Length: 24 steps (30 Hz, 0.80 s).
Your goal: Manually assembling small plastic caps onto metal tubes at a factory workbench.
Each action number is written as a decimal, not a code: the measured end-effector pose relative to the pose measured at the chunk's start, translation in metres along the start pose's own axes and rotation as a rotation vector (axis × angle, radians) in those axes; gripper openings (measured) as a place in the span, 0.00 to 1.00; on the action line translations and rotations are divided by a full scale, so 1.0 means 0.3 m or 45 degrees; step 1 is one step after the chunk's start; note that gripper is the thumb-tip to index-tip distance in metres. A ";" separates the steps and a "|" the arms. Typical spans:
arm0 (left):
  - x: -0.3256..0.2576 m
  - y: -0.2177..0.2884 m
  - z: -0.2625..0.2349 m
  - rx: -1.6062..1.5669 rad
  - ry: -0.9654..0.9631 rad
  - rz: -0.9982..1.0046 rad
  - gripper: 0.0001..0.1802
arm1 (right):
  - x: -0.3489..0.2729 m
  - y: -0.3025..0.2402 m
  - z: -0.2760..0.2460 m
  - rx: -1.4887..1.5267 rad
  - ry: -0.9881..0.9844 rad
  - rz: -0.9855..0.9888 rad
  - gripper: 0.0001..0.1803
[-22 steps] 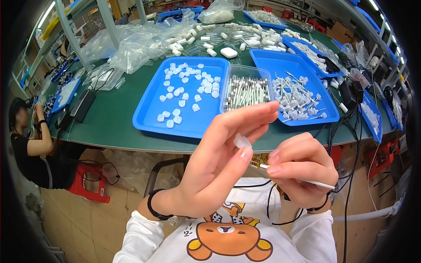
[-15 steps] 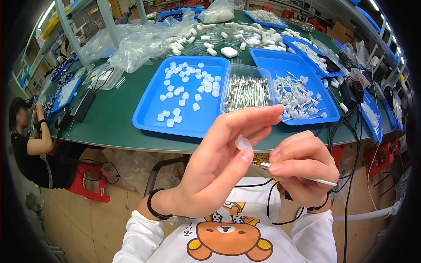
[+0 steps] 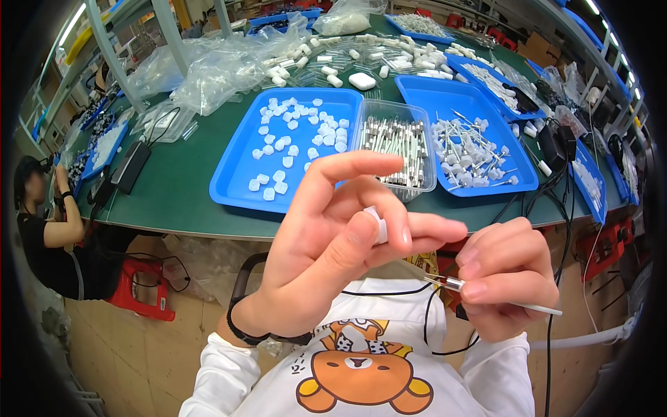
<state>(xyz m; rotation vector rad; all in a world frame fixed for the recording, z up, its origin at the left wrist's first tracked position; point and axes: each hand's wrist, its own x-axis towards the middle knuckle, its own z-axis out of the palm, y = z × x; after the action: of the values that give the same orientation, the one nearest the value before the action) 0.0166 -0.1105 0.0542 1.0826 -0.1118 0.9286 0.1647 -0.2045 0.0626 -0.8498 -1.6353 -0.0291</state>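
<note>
My left hand (image 3: pixel 316 257) is raised, palm partly turned up, its thumb and a finger pinching a small translucent white plastic cap (image 3: pixel 379 226). Its other fingers point to the right. To the right, my right hand (image 3: pixel 511 274) grips a thin white rod (image 3: pixel 545 308) between thumb and fingers. A shiny metal collar and fine pins stick out from its left end, toward my left hand. Cap and pins are apart. Beyond the hands are a blue tray (image 3: pixel 229 174) of similar caps, a clear plastic box (image 3: pixel 429 184) of metal-ended rods, and another blue tray (image 3: pixel 411 99) of capped rods.
A green table (image 3: pixel 177 201) carries these. Farther back lie clear plastic bags (image 3: pixel 215 83), scattered white cylinders and a white rounded case (image 3: pixel 362 82). Black cables (image 3: pixel 556 201) hang at the right edge. A person (image 3: pixel 59 229) sits at the far left beside a red stool (image 3: pixel 142 288).
My hands have moved apart: the right has gone right and slightly down with the rod, baring its pins. My left fingers have curled and shifted left around the cap.
</note>
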 end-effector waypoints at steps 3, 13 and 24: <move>-0.005 0.037 -0.023 0.141 -0.013 -0.176 0.19 | 0.002 -0.002 -0.005 -0.003 0.041 -0.037 0.16; 0.004 0.046 0.014 0.048 0.237 -0.314 0.17 | 0.006 0.009 -0.014 -0.196 0.033 -0.071 0.19; -0.024 0.004 0.004 0.207 0.003 -0.085 0.13 | -0.011 0.014 -0.027 -0.058 0.051 -0.230 0.18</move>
<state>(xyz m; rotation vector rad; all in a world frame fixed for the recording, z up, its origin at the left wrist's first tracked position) 0.0116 -0.1155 0.0519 1.2282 0.0021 0.8898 0.1737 -0.2068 0.0602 -0.7291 -1.6743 -0.2093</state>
